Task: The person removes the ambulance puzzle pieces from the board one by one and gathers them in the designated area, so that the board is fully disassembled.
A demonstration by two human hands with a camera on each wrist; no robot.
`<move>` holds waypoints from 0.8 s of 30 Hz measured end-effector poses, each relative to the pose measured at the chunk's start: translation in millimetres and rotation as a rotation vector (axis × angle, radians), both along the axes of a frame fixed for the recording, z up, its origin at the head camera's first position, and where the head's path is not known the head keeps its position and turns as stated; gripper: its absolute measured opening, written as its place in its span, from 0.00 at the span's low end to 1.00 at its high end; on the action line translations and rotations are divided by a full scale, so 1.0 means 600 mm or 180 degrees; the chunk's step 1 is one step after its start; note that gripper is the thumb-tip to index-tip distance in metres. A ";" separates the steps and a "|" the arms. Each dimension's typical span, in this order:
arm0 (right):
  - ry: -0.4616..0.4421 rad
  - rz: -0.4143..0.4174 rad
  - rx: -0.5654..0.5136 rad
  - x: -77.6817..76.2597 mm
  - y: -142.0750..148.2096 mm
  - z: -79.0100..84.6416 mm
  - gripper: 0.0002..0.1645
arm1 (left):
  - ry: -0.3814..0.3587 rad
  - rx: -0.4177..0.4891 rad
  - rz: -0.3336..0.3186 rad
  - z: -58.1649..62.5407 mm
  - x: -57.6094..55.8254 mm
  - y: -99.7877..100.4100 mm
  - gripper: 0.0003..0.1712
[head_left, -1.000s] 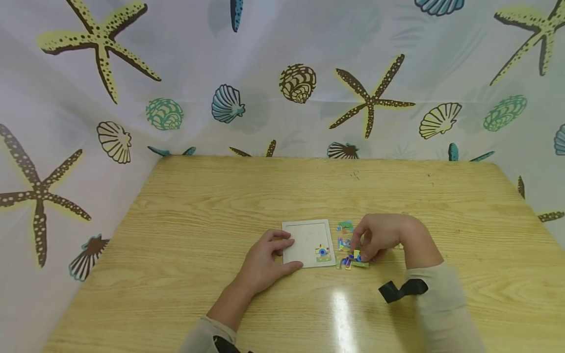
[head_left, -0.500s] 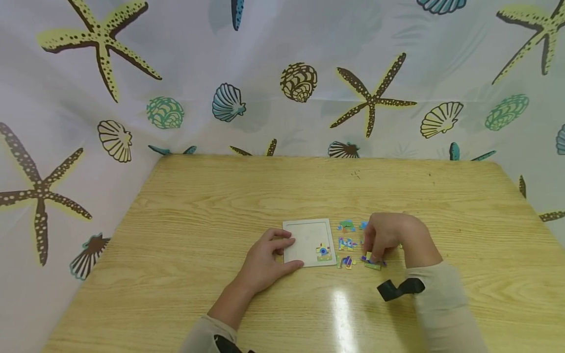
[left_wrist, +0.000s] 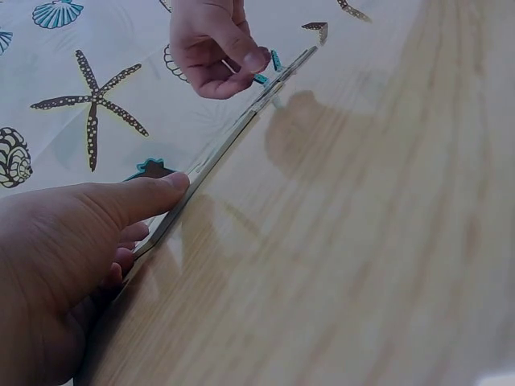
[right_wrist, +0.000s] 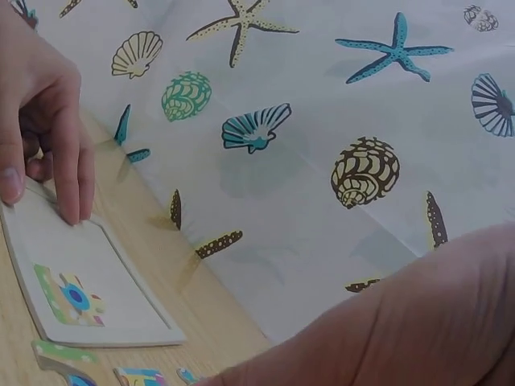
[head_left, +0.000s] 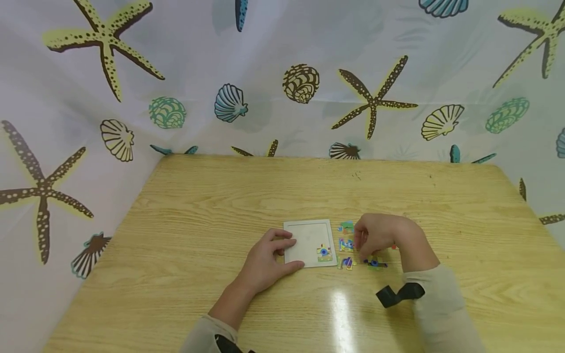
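A square white puzzle tray (head_left: 307, 243) lies flat on the table, one piece with a blue circle (head_left: 324, 252) set in its near right corner. My left hand (head_left: 265, 262) holds the tray's left end, thumb at the front edge and fingertips over the left rim. Right of the tray lie several colourful puzzle pieces (head_left: 346, 245). Above them is my right hand (head_left: 379, 235), palm down, thumb and forefinger bent and slightly apart. I see nothing between these fingers. Just below its thumb lies a dark-blue and green piece (head_left: 375, 264). The hand hides some pieces behind it.
The wooden table (head_left: 212, 206) runs back to a white curtain (head_left: 265, 54) printed with starfish and shells. A small red bit of a piece (head_left: 394, 246) shows by the right wrist. Black straps hang at both sleeves (head_left: 441, 294).
My right hand moved right with a puzzle piece, let it down at the front of the pieces, then shifted back left and away from it. The left hand and tray have stayed put.
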State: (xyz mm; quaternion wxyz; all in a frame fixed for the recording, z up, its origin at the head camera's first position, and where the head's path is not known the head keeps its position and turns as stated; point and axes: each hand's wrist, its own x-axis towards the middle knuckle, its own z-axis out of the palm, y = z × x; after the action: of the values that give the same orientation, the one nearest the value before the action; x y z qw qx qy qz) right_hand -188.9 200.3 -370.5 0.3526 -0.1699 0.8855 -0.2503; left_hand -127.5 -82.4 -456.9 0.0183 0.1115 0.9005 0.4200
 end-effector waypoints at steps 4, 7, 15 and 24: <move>0.0074 0.0144 -0.0416 -0.004 -0.009 -0.005 0.12 | 0.0004 -0.0029 -0.0003 0.002 -0.001 0.001 0.31; 0.0243 0.0174 -0.0451 -0.004 -0.017 -0.009 0.13 | 0.0014 -0.0048 -0.0006 0.003 -0.001 0.001 0.30; 0.0366 0.0267 -0.0430 -0.004 -0.042 -0.022 0.15 | 0.0037 -0.0031 -0.0008 0.001 0.000 0.000 0.30; 0.0509 0.0363 -0.0455 0.001 -0.068 -0.034 0.14 | 0.0046 -0.0005 -0.0022 0.001 -0.001 -0.001 0.29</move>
State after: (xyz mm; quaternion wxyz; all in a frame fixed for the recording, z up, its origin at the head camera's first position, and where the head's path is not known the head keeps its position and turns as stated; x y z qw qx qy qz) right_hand -188.2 159.3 -391.2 0.2815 -0.2642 0.8796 -0.2779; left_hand -127.9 -82.8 -456.3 0.0134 0.1177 0.9005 0.4184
